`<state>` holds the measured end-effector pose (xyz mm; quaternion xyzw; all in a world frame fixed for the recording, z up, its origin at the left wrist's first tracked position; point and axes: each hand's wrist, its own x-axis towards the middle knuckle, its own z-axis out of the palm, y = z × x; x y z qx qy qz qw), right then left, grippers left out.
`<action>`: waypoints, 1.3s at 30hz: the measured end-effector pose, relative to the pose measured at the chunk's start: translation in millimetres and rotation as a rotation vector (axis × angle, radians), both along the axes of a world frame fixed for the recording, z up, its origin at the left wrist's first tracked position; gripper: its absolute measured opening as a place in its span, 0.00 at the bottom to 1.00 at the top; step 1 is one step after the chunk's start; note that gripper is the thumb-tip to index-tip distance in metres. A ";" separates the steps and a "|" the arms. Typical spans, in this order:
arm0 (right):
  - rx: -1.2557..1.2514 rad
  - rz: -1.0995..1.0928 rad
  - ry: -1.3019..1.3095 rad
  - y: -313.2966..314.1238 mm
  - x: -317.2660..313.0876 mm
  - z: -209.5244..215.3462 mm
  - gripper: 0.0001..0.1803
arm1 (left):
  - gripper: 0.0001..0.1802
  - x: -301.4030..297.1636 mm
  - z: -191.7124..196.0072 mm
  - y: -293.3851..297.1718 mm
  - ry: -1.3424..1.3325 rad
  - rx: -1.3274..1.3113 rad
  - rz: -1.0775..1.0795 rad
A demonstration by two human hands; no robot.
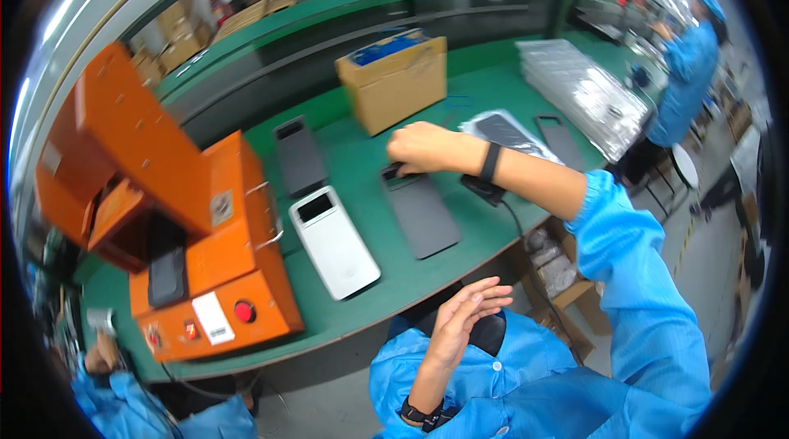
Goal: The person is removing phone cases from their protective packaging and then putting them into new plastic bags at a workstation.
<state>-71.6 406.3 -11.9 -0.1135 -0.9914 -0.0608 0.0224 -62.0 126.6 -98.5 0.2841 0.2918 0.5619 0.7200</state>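
My right hand [427,148] reaches across the table with fingers curled down at the far end of a flat dark grey panel [423,215]. Its fingertips touch or nearly touch the panel's dark window; anything pinched between them is hidden. In front of my body, my left hand [464,320] is raised off the table, fingers stretched out and holding nothing. Left of the grey panel lies a white panel [335,250] with a black window. Beyond it rests another dark grey panel [300,161]. A black band with a small cabled box [482,190] is by my right wrist.
An orange press machine [222,250] with a red button stands on the left of the green table [370,311]. At the back are a cardboard box [394,81] and stacked clear plastic trays [579,94]. A plastic-wrapped panel [505,133] lies right. Co-workers [686,69] are at both sides.
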 end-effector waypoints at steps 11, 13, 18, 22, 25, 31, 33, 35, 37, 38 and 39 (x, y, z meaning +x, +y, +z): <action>-0.250 -0.148 0.067 51.7 103.0 55.7 0.13 | 0.26 2.8 -9.6 -3.7 0.123 0.026 0.009; -0.256 -0.224 0.067 78.4 158.4 51.8 0.12 | 0.28 3.0 -10.1 -2.6 0.154 0.019 0.018; -0.091 -0.417 0.090 118.9 240.2 20.0 0.08 | 0.25 3.6 -22.7 3.9 0.132 -0.011 -0.018; -0.130 -0.639 -0.016 144.0 255.9 -3.9 0.09 | 0.24 4.1 -27.0 1.9 0.165 -0.033 -0.041; -0.156 -0.615 -0.018 146.7 256.3 -0.9 0.10 | 0.22 2.0 -31.6 -4.1 0.136 -0.057 -0.003; -0.079 -0.509 -0.062 143.0 254.3 3.6 0.09 | 0.20 -2.6 -34.8 -13.5 0.126 -0.097 0.047; -0.015 -0.487 -0.128 143.6 258.5 2.8 0.10 | 0.20 -4.7 -35.6 -14.4 0.129 -0.095 0.048; 0.074 -0.351 -0.172 144.6 258.7 -1.7 0.10 | 0.20 -7.0 -38.5 -17.3 0.124 -0.097 0.058; 0.102 -0.355 -0.157 141.6 262.0 4.0 0.11 | 0.20 -7.9 -37.9 -17.0 0.131 -0.088 0.061; 0.127 -0.375 -0.145 133.0 264.6 10.2 0.12 | 0.20 -9.2 -37.2 -18.9 0.138 -0.082 0.048; 0.165 -0.412 -0.145 128.7 262.2 18.9 0.12 | 0.20 -10.2 -37.3 -20.7 0.136 -0.090 0.067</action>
